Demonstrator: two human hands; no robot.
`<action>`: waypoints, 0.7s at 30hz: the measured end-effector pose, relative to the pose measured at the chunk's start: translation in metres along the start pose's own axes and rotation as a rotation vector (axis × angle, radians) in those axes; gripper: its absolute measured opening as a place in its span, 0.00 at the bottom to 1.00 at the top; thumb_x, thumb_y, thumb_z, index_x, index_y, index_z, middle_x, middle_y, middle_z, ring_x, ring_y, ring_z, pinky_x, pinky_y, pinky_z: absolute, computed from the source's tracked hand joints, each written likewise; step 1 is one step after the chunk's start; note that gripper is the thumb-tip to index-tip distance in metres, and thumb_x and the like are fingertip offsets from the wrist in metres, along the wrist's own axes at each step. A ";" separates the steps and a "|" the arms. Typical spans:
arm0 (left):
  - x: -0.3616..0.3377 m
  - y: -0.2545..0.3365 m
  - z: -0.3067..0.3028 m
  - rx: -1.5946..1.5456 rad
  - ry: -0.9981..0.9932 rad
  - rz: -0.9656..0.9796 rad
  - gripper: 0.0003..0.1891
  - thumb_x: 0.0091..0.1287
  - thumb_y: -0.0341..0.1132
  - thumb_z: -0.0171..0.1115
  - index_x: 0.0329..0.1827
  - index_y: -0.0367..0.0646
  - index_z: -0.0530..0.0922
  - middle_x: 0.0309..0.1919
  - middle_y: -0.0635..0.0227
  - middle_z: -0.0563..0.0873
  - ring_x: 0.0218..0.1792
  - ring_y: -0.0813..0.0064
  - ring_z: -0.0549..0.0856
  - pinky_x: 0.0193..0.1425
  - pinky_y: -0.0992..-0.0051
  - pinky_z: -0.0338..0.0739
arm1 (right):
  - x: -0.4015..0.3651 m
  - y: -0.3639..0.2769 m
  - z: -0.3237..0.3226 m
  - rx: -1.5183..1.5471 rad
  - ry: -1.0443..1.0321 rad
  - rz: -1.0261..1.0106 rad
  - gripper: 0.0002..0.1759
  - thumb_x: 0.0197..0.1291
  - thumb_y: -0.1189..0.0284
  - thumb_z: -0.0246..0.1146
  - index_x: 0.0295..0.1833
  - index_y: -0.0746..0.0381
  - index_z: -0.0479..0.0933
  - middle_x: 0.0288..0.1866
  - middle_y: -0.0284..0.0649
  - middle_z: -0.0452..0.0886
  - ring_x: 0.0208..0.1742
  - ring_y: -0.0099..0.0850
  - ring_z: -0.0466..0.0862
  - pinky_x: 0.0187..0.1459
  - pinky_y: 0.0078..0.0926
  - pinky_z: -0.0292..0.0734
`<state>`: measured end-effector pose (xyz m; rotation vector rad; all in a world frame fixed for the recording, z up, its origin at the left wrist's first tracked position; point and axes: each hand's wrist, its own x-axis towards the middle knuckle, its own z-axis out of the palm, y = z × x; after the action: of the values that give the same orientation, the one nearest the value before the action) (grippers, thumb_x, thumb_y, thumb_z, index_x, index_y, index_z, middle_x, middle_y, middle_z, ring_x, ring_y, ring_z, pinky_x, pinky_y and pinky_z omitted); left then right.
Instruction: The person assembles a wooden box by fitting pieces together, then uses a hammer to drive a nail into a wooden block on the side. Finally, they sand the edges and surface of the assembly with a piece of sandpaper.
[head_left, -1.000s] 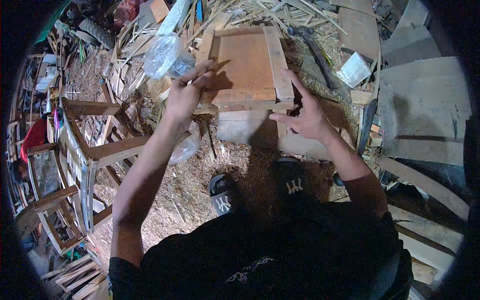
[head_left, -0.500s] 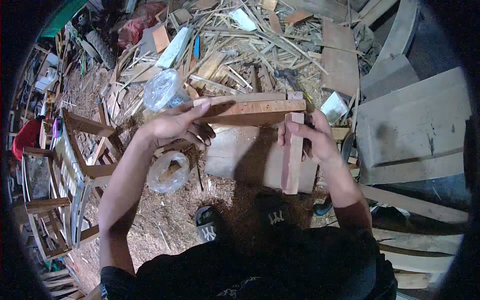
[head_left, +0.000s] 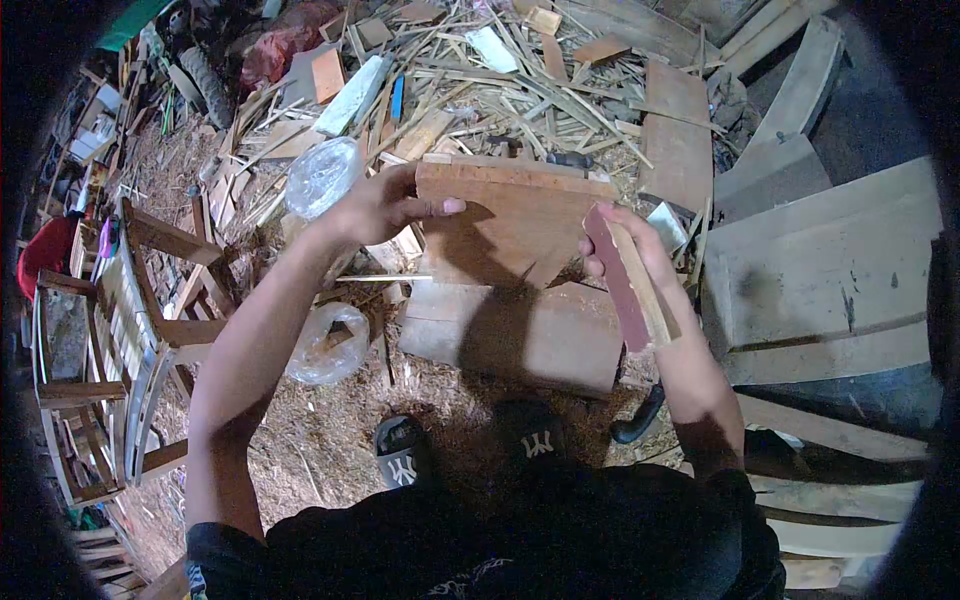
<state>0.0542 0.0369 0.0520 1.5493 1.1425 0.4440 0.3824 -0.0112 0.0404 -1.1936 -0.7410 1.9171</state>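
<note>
Left hand [head_left: 380, 207]: grip closed about the wooden panel [head_left: 515, 222] at its left end, thumb on the face, other fingers mostly hidden.
Right hand [head_left: 645, 250]: grip closed around the upper end of the block [head_left: 622, 285], its red-brown face showing.
Wooden panel: tilted in front of the person, above the flat board [head_left: 520, 335]; lower support unclear. Probably stiff, moderately heavy; the thick edge looks the firmest hold.
Block: slants down toward the person; likely light, rigid and easy to hold by its sides.
Floor [head_left: 345, 440]: shavings, with scrap strips [head_left: 520, 90] beyond.
</note>
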 end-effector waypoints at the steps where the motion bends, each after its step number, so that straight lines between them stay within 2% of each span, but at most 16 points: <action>1: 0.003 -0.006 0.000 -0.062 -0.030 0.017 0.35 0.65 0.51 0.72 0.68 0.35 0.73 0.60 0.56 0.83 0.60 0.67 0.82 0.65 0.67 0.76 | 0.001 0.002 -0.003 0.034 -0.021 0.020 0.19 0.65 0.54 0.64 0.45 0.60 0.73 0.30 0.41 0.80 0.23 0.30 0.79 0.27 0.25 0.76; 5: 0.008 -0.016 0.002 -0.092 -0.055 0.044 0.33 0.66 0.48 0.72 0.67 0.35 0.74 0.60 0.56 0.84 0.61 0.67 0.81 0.67 0.66 0.75 | 0.001 0.008 -0.004 0.019 0.032 -0.005 0.19 0.66 0.54 0.62 0.43 0.60 0.74 0.30 0.40 0.79 0.22 0.28 0.77 0.22 0.22 0.70; 8: 0.002 -0.008 0.003 -0.052 -0.054 0.062 0.33 0.65 0.46 0.73 0.67 0.34 0.74 0.59 0.56 0.84 0.61 0.68 0.81 0.68 0.66 0.75 | 0.001 0.009 -0.002 0.059 0.005 -0.032 0.18 0.67 0.55 0.62 0.43 0.60 0.74 0.30 0.41 0.78 0.23 0.28 0.77 0.23 0.22 0.71; 10: -0.007 0.000 0.007 -0.055 -0.016 0.083 0.32 0.66 0.44 0.73 0.67 0.34 0.74 0.59 0.56 0.84 0.61 0.68 0.81 0.69 0.66 0.75 | -0.004 0.016 0.002 -0.002 0.053 -0.142 0.19 0.65 0.60 0.67 0.51 0.63 0.74 0.30 0.40 0.79 0.24 0.28 0.78 0.26 0.24 0.75; 11: -0.013 0.004 0.009 -0.059 0.022 0.102 0.30 0.66 0.42 0.73 0.66 0.34 0.74 0.59 0.56 0.84 0.61 0.68 0.81 0.69 0.66 0.74 | -0.007 0.018 0.005 -0.002 0.055 -0.144 0.19 0.65 0.60 0.67 0.51 0.63 0.74 0.30 0.40 0.79 0.24 0.28 0.78 0.26 0.24 0.75; 12: -0.019 0.015 0.009 0.012 0.026 0.124 0.29 0.66 0.39 0.73 0.66 0.35 0.74 0.58 0.56 0.85 0.60 0.68 0.82 0.69 0.66 0.75 | -0.010 0.020 0.008 -0.031 0.027 -0.209 0.19 0.65 0.62 0.67 0.53 0.63 0.74 0.30 0.39 0.79 0.25 0.27 0.79 0.26 0.25 0.76; 14: -0.016 -0.004 0.006 0.022 0.053 0.147 0.28 0.66 0.39 0.72 0.66 0.35 0.74 0.57 0.56 0.85 0.60 0.68 0.82 0.68 0.66 0.76 | -0.011 0.025 0.006 -0.099 -0.068 -0.335 0.21 0.63 0.67 0.69 0.57 0.64 0.73 0.33 0.39 0.80 0.28 0.26 0.80 0.28 0.25 0.79; 17: -0.015 -0.008 0.002 0.025 0.064 0.174 0.28 0.66 0.39 0.73 0.65 0.35 0.74 0.57 0.58 0.85 0.60 0.69 0.82 0.67 0.67 0.78 | -0.010 0.025 0.008 -0.172 -0.101 -0.407 0.22 0.63 0.69 0.70 0.59 0.64 0.73 0.35 0.38 0.81 0.31 0.25 0.81 0.29 0.25 0.80; 21: -0.017 -0.007 0.003 0.016 0.070 0.184 0.29 0.65 0.38 0.74 0.65 0.36 0.74 0.57 0.59 0.85 0.59 0.71 0.83 0.66 0.67 0.78 | -0.008 0.024 0.008 -0.156 -0.092 -0.406 0.23 0.62 0.69 0.71 0.59 0.64 0.73 0.36 0.38 0.81 0.32 0.24 0.82 0.29 0.25 0.81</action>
<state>0.0461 0.0206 0.0491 1.6716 1.0626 0.6180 0.3709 -0.0322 0.0287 -0.9600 -1.1067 1.6047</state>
